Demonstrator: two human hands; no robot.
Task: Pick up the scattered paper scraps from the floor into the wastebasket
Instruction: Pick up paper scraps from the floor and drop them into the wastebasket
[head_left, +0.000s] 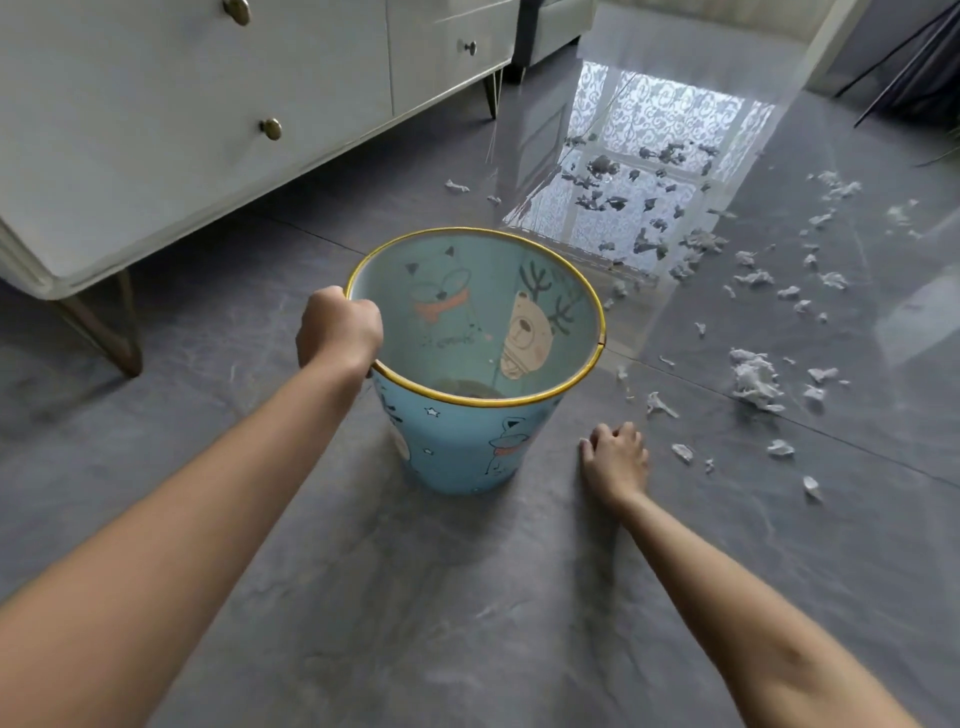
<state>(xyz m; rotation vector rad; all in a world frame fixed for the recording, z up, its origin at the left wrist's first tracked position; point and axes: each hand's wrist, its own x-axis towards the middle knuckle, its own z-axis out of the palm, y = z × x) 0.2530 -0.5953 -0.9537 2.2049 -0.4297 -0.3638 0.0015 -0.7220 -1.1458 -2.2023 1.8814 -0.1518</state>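
Note:
A light blue wastebasket (457, 447) with cartoon animals and a yellow rim stands on the grey floor in the middle of the head view. My left hand (337, 327) grips its rim on the left side. My right hand (615, 457) rests on the floor just right of the basket's base, fingers loosely curled and holding nothing. White paper scraps (753, 379) lie scattered over the glossy floor to the right and beyond; the nearest scrap (681, 452) is a short way right of my right hand. The basket's bottom shows something dark and no scraps I can make out.
A white cabinet (218, 130) on thin metal legs stands at the left and back. A bright window reflection (649, 171) covers the floor behind the basket. Dark stand legs (904, 67) are at the far right. A sofa corner (550, 26) sits at the back.

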